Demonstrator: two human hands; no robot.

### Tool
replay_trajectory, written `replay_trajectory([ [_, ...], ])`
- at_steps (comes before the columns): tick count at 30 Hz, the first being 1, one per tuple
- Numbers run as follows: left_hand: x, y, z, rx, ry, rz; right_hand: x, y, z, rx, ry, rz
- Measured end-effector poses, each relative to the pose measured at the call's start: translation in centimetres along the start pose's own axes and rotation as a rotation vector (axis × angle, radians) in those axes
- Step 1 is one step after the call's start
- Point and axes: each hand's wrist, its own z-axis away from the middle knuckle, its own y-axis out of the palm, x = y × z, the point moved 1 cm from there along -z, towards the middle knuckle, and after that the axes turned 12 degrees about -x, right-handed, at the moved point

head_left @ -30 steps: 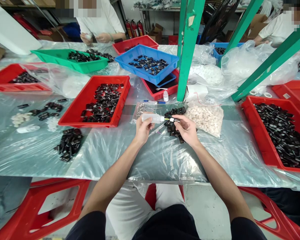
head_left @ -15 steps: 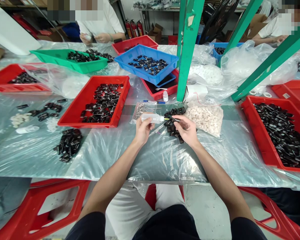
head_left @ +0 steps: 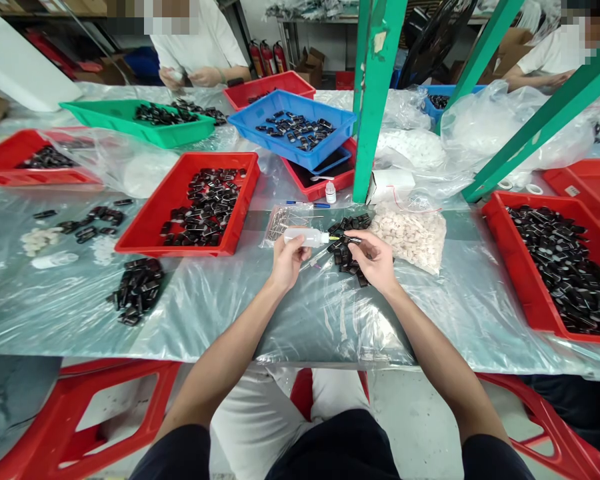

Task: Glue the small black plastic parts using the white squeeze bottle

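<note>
My left hand (head_left: pixel 287 259) is closed round a translucent squeeze bottle (head_left: pixel 303 236) with a thin yellow-green nozzle, lying sideways and pointing right. In my right hand (head_left: pixel 375 256) a small black plastic part (head_left: pixel 353 240) is pinched between thumb and fingers, right at the nozzle tip. Whether tip and part touch I cannot tell. Beneath and around the hands lies a pile of similar black parts (head_left: pixel 349 261). A clear bag of small cream-coloured pieces (head_left: pixel 409 237) sits just beyond my right hand. Behind my left hand is a bag of thin metal pins (head_left: pixel 285 221).
Red trays (head_left: pixel 190 252) of black parts stand left and right (head_left: pixel 525 293). A blue tray (head_left: pixel 250 127) rests on a red one. Green posts (head_left: pixel 373 100) rise beyond my hands. A small bottle (head_left: pixel 331 193) and pens (head_left: pixel 307 204) lie ahead. Two people sit opposite.
Hardly anything differs. The squeeze bottle and my left hand have shifted very slightly right; my right hand keeps its hold on the black part.
</note>
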Motion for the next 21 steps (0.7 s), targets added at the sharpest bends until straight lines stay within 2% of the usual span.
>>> replay_trajectory([
  [21,-0.25,0.02,-0.05,0.016,0.023,-0.032,0.02,0.03,0.15,0.000,0.018,0.022],
])
